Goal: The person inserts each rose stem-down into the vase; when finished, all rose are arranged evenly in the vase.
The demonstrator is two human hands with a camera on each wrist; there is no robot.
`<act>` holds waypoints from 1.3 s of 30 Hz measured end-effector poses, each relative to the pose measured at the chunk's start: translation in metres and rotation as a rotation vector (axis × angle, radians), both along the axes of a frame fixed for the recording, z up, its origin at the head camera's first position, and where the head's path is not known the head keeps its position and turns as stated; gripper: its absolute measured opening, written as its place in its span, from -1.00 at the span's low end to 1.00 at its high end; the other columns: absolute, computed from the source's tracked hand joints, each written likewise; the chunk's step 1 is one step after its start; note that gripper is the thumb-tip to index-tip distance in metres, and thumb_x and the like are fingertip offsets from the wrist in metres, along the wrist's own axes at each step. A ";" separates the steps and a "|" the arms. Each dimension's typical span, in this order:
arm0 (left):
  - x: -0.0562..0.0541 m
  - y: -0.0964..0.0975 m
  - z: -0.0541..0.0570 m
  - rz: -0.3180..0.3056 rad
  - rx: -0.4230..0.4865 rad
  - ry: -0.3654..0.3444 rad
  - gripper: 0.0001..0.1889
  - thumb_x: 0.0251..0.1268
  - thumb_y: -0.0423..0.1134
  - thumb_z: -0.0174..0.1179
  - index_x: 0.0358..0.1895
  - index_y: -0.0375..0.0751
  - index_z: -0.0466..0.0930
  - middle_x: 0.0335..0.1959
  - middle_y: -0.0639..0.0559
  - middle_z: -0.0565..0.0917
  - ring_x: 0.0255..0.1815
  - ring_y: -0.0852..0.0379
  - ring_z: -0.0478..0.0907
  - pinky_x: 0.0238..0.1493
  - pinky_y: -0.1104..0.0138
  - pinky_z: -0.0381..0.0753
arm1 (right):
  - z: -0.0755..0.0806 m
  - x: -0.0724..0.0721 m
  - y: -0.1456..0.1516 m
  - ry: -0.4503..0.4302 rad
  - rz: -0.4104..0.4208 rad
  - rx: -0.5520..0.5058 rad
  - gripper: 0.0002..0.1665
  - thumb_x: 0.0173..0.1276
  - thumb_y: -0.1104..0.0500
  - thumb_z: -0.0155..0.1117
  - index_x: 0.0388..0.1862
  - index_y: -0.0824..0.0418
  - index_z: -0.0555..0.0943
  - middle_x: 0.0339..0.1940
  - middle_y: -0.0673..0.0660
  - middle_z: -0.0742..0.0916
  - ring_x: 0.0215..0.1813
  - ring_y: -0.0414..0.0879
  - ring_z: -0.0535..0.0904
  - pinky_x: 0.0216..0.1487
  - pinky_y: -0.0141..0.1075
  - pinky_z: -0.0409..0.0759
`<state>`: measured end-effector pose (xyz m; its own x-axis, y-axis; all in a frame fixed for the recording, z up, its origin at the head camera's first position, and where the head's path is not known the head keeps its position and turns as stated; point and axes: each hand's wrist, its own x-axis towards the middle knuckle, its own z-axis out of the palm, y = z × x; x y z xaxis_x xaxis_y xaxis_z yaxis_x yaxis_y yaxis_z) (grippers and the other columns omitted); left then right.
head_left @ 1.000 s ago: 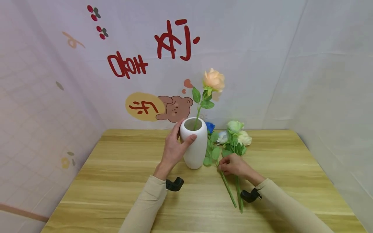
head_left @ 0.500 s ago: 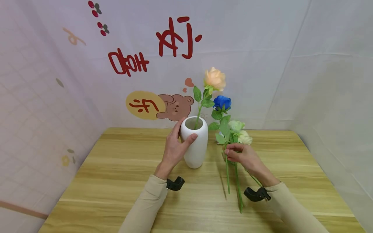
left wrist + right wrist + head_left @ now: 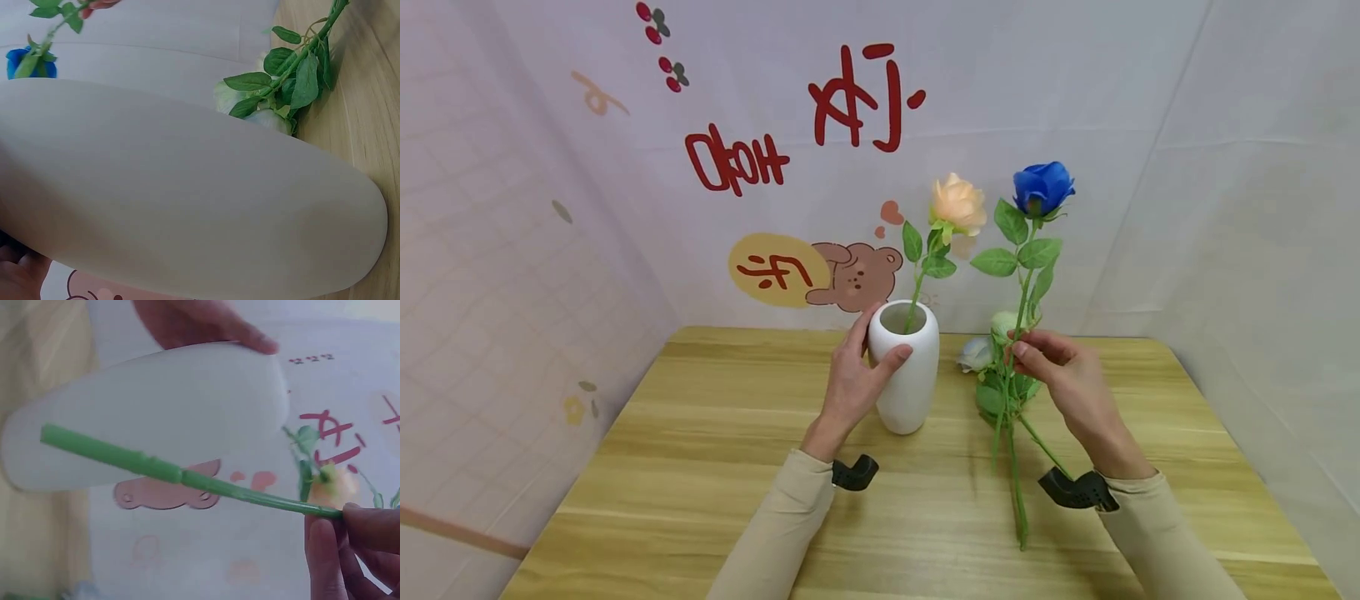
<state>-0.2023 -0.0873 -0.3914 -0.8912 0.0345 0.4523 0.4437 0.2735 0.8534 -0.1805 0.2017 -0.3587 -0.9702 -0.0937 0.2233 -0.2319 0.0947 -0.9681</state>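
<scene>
My left hand (image 3: 855, 379) grips the upper side of a white vase (image 3: 910, 387), thumb in front and fingers round the left. The vase stands upright on the table. From its mouth rises a peach rose (image 3: 957, 204), leaning right. My right hand (image 3: 1071, 379) pinches the stem of a blue rose (image 3: 1042, 188) between thumb and fingers, bloom up, to the right of the vase. In the right wrist view the lower stem (image 3: 150, 466) slants past the vase, its cut end free. The left wrist view is mostly filled by the vase wall (image 3: 187, 194).
Behind the held stem, a pale blue rose (image 3: 976, 354) and a light green rose (image 3: 1002, 323) lie on the wooden table (image 3: 715, 450), their stems towards me. A printed cloth backdrop (image 3: 1060, 100) stands at the table's back edge.
My right hand has picked the blue rose up off the table and raised it upward and to the right. The left hand keeps its grip on the vase.
</scene>
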 end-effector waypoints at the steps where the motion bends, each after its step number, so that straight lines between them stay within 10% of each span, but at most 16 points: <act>1: 0.000 0.000 0.000 -0.001 0.001 0.000 0.09 0.15 0.58 0.18 0.56 -0.17 0.31 0.32 -0.15 0.55 0.33 -0.08 0.56 0.37 0.00 0.49 | 0.004 0.000 -0.001 0.028 -0.003 -0.026 -0.71 0.56 0.23 0.28 0.11 0.42 0.66 -0.06 -0.03 0.79 -0.08 -0.18 0.76 0.01 -0.38 0.70; 22: 0.003 0.002 -0.001 -0.013 0.019 -0.012 0.09 0.16 0.57 0.20 0.56 -0.17 0.30 0.34 -0.17 0.55 0.35 -0.09 0.54 0.35 -0.03 0.50 | 0.105 -0.031 -0.063 0.270 -0.019 -0.325 -0.69 0.43 0.25 0.42 0.02 0.47 0.71 0.05 0.26 0.75 -0.09 0.01 0.76 0.13 -0.24 0.68; 39: 0.004 -0.002 0.001 -0.008 0.007 0.003 0.10 0.15 0.59 0.17 0.57 -0.18 0.29 0.31 -0.17 0.56 0.31 -0.10 0.57 0.31 -0.05 0.54 | 0.114 -0.058 -0.111 0.255 0.031 -0.309 -0.70 0.46 0.33 0.36 0.09 0.48 0.70 -0.15 0.13 0.81 -0.13 -0.05 0.77 0.03 -0.32 0.71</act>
<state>-0.1981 -0.0896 -0.3909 -0.8895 0.0386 0.4553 0.4485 0.2643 0.8538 -0.2385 0.0905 -0.2443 -0.8778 -0.0134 0.4788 -0.4665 -0.2026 -0.8610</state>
